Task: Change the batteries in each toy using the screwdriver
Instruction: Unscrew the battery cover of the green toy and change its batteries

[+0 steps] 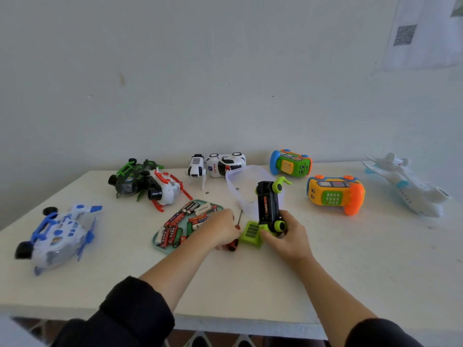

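Surroundings: a white counter [325,259] carries toy vehicles along its far edge; a clear plastic tub [246,186] stands behind the work, a teal tray of mixed batteries [184,225] left of centre.
Toy: a black and lime-green plastic toy car [268,205] stands on end at frame centre, battery bay open, a cell showing; its green ribbed battery cover [250,232] lies just beside it.
Screwdriver: the red-handled screwdriver [234,240] lies on the counter under the left hand.
Left hand [220,230]: palm down, fingers curled round the handle.
Right hand [288,237]: fingers wrapped round the car's lower end.
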